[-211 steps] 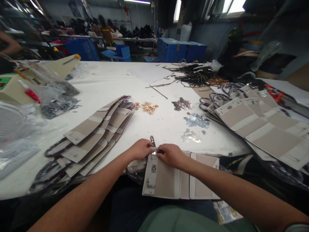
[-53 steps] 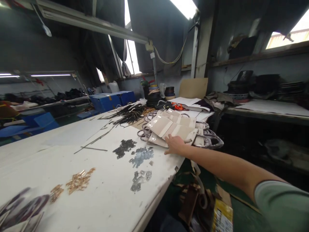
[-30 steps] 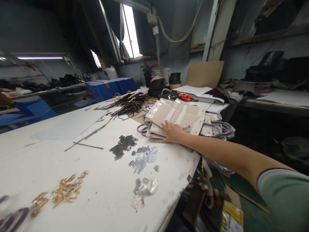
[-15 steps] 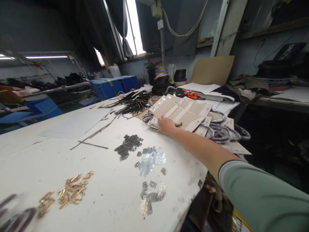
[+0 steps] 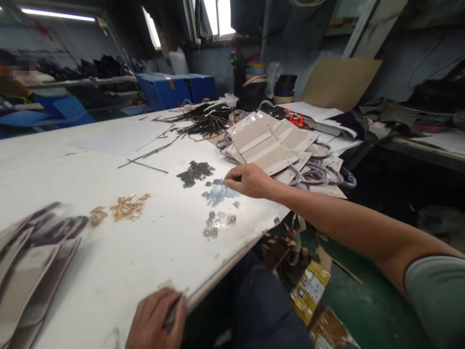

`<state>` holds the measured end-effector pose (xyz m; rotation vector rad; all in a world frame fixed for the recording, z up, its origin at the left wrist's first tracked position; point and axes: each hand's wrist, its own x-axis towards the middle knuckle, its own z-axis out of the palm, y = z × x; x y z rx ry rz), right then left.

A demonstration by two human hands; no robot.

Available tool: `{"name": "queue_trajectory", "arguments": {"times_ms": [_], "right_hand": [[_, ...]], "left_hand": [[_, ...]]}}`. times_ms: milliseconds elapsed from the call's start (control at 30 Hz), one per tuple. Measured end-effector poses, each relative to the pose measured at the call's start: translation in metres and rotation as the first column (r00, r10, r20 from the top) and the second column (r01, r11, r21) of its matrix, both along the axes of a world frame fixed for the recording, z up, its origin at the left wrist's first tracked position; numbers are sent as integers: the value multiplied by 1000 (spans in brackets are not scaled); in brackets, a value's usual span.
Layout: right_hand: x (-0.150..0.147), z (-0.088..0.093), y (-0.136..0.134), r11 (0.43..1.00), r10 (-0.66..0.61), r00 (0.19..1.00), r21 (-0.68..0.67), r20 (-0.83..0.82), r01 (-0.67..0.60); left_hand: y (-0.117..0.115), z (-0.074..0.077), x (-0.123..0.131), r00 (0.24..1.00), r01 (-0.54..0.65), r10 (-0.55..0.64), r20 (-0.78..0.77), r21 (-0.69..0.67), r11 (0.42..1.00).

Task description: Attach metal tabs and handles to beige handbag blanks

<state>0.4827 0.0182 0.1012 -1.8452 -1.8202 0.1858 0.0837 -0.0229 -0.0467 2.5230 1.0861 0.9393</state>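
My right hand (image 5: 248, 180) hovers over the white table (image 5: 109, 160), fingers pinched together at the edge of a small pile of pale silver plates (image 5: 217, 192). What the pinch holds is too small to make out. Just behind the hand lies a fanned stack of beige panels (image 5: 267, 145) on dark looped handles (image 5: 319, 172). My left hand (image 5: 157, 320) rests at the table's near edge, closed round a thin grey tool (image 5: 171, 311).
Dark metal pieces (image 5: 196, 172), another little silver heap (image 5: 219, 224) and gold clasps (image 5: 125, 207) dot the table. Blurred beige panels (image 5: 25, 271) lie at the left. Black strips (image 5: 207, 123) and blue crates (image 5: 174, 89) stand farther back. A person works at the far left.
My right hand has left the beige stack and come back toward me to the silver plates. The view has swung down and left, bringing my left hand and the left panels into sight.
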Motion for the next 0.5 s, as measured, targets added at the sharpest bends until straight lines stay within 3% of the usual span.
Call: {"name": "queue_trajectory", "arguments": {"times_ms": [67, 133, 267, 400, 500], "right_hand": [[-46, -7, -34, 993, 119, 961, 53, -251, -109], [-87, -23, -60, 988, 147, 883, 32, -446, -148], [-142, -73, -85, 994, -12, 722, -88, -692, -68], [-161, -111, -96, 985, -162, 598, -160, -785, 58], [-161, -122, -99, 983, -163, 682, -179, -713, 47]], "left_hand": [[-6, 6, 4, 999, -39, 39, 32, 17, 999], [-14, 14, 4, 996, -70, 74, 48, -74, 995], [-27, 30, -11, 976, -148, 180, 123, -230, 962], [-29, 43, -55, 940, -309, 317, 123, -85, 947], [-21, 39, -99, 918, -398, 396, 31, 73, 915]]}}
